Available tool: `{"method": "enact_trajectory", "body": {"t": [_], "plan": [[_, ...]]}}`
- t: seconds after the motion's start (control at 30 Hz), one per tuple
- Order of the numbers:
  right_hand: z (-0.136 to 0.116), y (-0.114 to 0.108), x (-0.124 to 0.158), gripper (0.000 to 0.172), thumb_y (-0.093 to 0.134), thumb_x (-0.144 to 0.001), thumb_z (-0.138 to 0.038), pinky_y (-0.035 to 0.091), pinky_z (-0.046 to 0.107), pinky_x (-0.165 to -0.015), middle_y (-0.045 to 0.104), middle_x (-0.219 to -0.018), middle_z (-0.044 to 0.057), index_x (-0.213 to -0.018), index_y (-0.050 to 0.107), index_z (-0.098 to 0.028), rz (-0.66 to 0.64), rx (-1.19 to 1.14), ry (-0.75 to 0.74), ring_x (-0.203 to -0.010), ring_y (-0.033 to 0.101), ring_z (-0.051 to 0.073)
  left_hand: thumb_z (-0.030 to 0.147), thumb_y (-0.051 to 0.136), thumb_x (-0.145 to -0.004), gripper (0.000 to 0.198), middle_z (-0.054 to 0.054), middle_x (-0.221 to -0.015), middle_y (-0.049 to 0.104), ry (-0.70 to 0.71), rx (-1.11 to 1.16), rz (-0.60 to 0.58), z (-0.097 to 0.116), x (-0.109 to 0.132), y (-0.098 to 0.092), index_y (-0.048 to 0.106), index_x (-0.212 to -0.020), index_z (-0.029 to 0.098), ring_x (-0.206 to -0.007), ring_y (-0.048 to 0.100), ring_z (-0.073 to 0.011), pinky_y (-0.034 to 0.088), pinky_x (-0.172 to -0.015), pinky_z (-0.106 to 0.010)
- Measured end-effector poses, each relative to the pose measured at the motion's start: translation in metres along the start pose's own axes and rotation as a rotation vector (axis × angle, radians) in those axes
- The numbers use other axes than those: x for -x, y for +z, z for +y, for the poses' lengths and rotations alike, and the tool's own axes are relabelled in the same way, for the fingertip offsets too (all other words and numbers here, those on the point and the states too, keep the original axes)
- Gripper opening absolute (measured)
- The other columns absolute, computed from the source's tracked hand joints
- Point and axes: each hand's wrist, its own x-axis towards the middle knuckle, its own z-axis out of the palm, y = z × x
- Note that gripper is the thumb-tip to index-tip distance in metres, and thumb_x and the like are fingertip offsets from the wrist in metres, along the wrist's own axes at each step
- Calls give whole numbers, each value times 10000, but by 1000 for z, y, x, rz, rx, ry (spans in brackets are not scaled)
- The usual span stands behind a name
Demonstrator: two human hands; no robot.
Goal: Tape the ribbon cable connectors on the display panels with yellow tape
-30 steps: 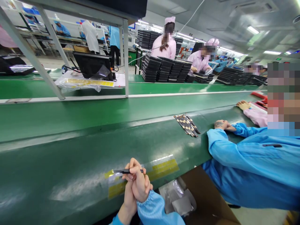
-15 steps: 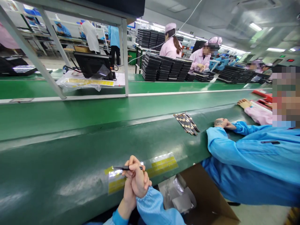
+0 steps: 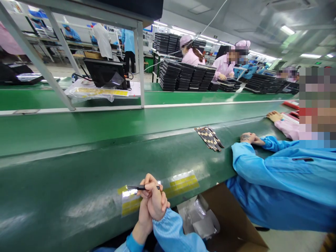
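Note:
My right hand (image 3: 155, 202) is closed on a pair of black tweezers (image 3: 139, 187), whose thin tips point left. My left hand (image 3: 143, 213) lies against it from below and behind, its fingers wrapped round the right hand near the wrist. The two hands rest together above the bench's near edge. Under and beside them lies a clear sheet with yellow strips (image 3: 183, 183), partly hidden by the hands. A pile of dark flat flex cables with gold patches (image 3: 209, 138) lies farther off to the right.
The green bench (image 3: 86, 168) runs across the view. A metal frame (image 3: 140, 66) stands behind it. An open cardboard box (image 3: 231, 213) with plastic film sits below the edge. On the right a co-worker's blue sleeve (image 3: 246, 157) rests on the bench. Black stacked units (image 3: 181, 75) stand beyond.
My hands and the tweezers stay practically still. Across the bench, a co-worker in pink has lowered their head behind the stacks.

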Motion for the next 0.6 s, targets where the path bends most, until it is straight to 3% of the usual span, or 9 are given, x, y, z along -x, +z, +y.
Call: {"method": "enact_trajectory", "body": {"t": [0.27,0.6], "plan": [[-3,3,-1,49,541,-689,-236,177,220,-521,610,-646,-7,-712,503,-216,-12,-36,19,-541,347,108,526,682,-826,368,25,-681,516,-29,-12,73,0,-1,0,576,-917,185,-506,448,-107,394,-602,-295],[-5,4,1,54,543,-673,-241,160,242,-517,582,-618,10,-703,512,-209,8,-17,34,-542,347,111,549,720,-778,396,33,-620,508,-13,-26,19,2,-3,10,614,-862,178,-468,418,-107,467,-670,-354]]}}
